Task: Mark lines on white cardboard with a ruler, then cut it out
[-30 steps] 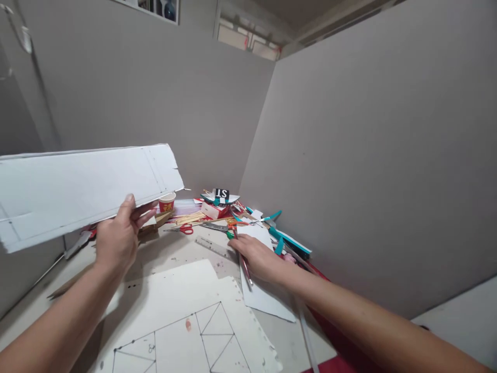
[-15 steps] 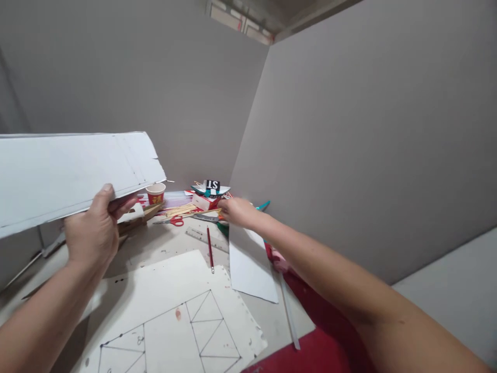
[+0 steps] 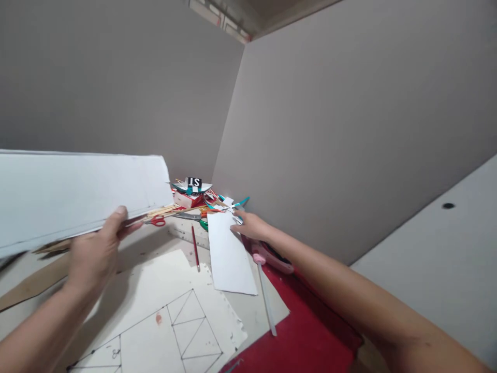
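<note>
Head view shows a white board [image 3: 81, 194] at the left, raised over the surface [image 3: 277, 300] in the left hand [image 3: 99, 248]. Grip of this hand is pressed firmly on the lower edge of the board: the thumb lies on the front face and the other fingers go behind it. The right hand [image 3: 250, 226] is stretched forward, near the upper end of a white card [image 3: 229, 259] that lies flat. Its fingers are partly bent, but I cannot tell if they hold something. Between the two hands, a dark red pencil [image 3: 195, 248] lies across a clear ruler [image 3: 188, 235]. Red-handled scissors [image 3: 157, 221] are just beside the left fingertips. Closer to the person is a paper with a line drawing [image 3: 147, 321], and to its right a red sheet [image 3: 306, 331].
</note>
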The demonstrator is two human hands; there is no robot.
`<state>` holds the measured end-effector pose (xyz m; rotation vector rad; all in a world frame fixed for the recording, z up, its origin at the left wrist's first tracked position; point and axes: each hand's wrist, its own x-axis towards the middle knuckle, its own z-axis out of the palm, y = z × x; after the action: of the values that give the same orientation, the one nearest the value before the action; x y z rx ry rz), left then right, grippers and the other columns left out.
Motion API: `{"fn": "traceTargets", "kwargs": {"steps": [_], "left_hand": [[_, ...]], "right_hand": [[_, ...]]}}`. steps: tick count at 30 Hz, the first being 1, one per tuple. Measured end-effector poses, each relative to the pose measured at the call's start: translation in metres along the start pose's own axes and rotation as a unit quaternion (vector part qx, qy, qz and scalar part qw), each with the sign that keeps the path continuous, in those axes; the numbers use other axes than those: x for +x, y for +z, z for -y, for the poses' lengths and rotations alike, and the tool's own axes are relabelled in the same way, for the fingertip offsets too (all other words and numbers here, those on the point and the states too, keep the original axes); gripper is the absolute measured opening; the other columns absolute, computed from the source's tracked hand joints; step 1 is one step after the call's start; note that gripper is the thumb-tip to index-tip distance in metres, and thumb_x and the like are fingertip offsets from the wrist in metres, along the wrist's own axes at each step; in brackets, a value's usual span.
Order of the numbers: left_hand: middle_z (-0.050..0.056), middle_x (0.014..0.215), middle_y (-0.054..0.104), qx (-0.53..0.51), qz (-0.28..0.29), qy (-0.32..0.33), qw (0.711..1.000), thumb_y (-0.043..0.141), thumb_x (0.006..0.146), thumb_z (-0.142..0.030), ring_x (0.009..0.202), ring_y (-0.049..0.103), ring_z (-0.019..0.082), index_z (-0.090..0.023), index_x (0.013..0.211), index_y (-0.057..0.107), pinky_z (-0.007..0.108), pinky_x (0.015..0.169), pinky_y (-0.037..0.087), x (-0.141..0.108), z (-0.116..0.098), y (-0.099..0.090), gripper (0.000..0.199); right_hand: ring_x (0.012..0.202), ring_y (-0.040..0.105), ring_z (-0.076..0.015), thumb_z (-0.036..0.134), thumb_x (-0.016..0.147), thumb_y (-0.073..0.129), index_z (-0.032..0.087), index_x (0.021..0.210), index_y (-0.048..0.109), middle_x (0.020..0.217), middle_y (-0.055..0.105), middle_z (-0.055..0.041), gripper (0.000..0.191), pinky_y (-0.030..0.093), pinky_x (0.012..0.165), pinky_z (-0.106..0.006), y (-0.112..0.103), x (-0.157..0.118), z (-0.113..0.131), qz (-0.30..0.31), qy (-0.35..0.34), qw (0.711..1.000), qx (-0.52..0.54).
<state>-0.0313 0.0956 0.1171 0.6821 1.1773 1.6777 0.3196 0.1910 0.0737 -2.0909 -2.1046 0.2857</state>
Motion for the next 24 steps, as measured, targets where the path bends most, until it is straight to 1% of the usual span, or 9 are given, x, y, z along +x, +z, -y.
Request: {"fn": "traceTargets", "kwargs": {"steps": [1,3,6,8,12,15,18,21,24], "left_hand": [[0.001,0.058,0.072,0.028,-0.02,0.005,0.999,0.082,0.07,-0.029,0.077,0.073,0.02,-0.012,0.069,0.073,0.019,0.061,0.057,0.001,0.003,0.0,0.019],[0.005,0.071,0.076,0.017,-0.009,0.017,1.0,0.082,0.069,-0.029,0.077,0.073,0.021,-0.01,0.073,0.075,0.022,0.067,0.059,0.005,0.01,-0.001,0.021],[0.011,0.098,0.077,-0.03,0.062,0.025,0.997,0.083,0.067,-0.029,0.088,0.073,0.024,-0.008,0.087,0.076,0.029,0.076,0.063,0.011,0.02,-0.001,0.029],[0.014,0.105,0.076,-0.048,0.097,0.015,0.994,0.084,0.065,-0.028,0.092,0.072,0.026,-0.006,0.088,0.076,0.031,0.076,0.063,0.014,0.023,-0.001,0.032],[0.015,0.099,0.076,-0.083,0.122,-0.005,0.989,0.085,0.064,-0.023,0.086,0.071,0.023,-0.005,0.08,0.076,0.028,0.072,0.064,0.016,0.022,-0.002,0.025],[0.009,0.083,0.074,-0.107,0.114,-0.004,0.988,0.083,0.065,-0.016,0.075,0.069,0.018,-0.007,0.071,0.074,0.027,0.07,0.065,0.016,0.018,-0.002,0.014],[0.0,0.061,0.063,-0.123,0.088,0.002,0.989,0.078,0.069,-0.01,0.06,0.062,0.011,-0.009,0.055,0.067,0.031,0.073,0.066,0.018,0.015,-0.001,0.018],[0.0,0.06,0.061,-0.13,0.059,0.013,0.99,0.074,0.072,-0.006,0.06,0.062,0.01,-0.008,0.054,0.067,0.033,0.077,0.066,0.02,0.012,-0.001,0.02],[0.002,0.065,0.065,-0.134,0.032,0.022,0.99,0.074,0.073,-0.006,0.065,0.066,0.012,-0.008,0.056,0.069,0.031,0.076,0.066,0.022,0.009,-0.001,0.018]], "right_hand": [[0.105,0.063,-0.0236,0.033,0.096,0.06,0.018,0.125,0.059,0.127,0.06,-0.0098,0.032,0.055,0.088,-0.044,0.005,0.001,0.002,-0.007,0.002,1.0,0.022],[0.105,0.063,-0.0241,0.033,0.096,0.06,0.018,0.126,0.058,0.127,0.06,-0.01,0.033,0.055,0.088,-0.045,0.011,0.005,0.004,-0.018,0.013,0.997,0.072],[0.1,0.065,-0.023,0.031,0.095,0.062,0.017,0.126,0.057,0.121,0.062,-0.0096,0.035,0.056,0.084,-0.043,0.013,0.011,0.003,-0.022,0.028,0.985,0.169],[0.088,0.067,-0.0202,0.027,0.092,0.065,0.015,0.124,0.057,0.107,0.067,-0.0088,0.036,0.057,0.077,-0.037,0.01,0.012,0.001,-0.01,0.033,0.969,0.245],[0.057,0.061,-0.0131,0.03,0.088,0.065,0.013,0.095,0.062,0.071,0.066,-0.0036,0.019,0.049,0.051,-0.024,-0.005,0.007,-0.006,0.027,0.025,0.924,0.38],[0.04,0.042,-0.0072,0.044,0.083,0.069,0.017,0.074,0.055,0.052,0.05,0.0045,0.031,0.031,0.037,-0.02,-0.014,0.004,-0.008,0.03,0.007,0.895,0.446],[0.037,0.031,-0.0042,0.048,0.085,0.065,0.018,0.073,0.051,0.049,0.04,0.0092,0.035,0.022,0.034,-0.018,-0.01,0.006,0.004,0.034,-0.017,0.877,0.479],[0.037,0.032,-0.0038,0.044,0.095,0.055,0.017,0.082,0.054,0.055,0.042,0.0096,0.031,0.025,0.035,-0.017,0.005,0.009,0.034,0.055,-0.043,0.876,0.477],[0.044,0.049,-0.0072,0.043,0.1,0.046,0.018,0.091,0.058,0.061,0.054,0.0036,0.029,0.038,0.04,-0.018,0.014,0.01,0.069,0.078,-0.079,0.89,0.443]]}}
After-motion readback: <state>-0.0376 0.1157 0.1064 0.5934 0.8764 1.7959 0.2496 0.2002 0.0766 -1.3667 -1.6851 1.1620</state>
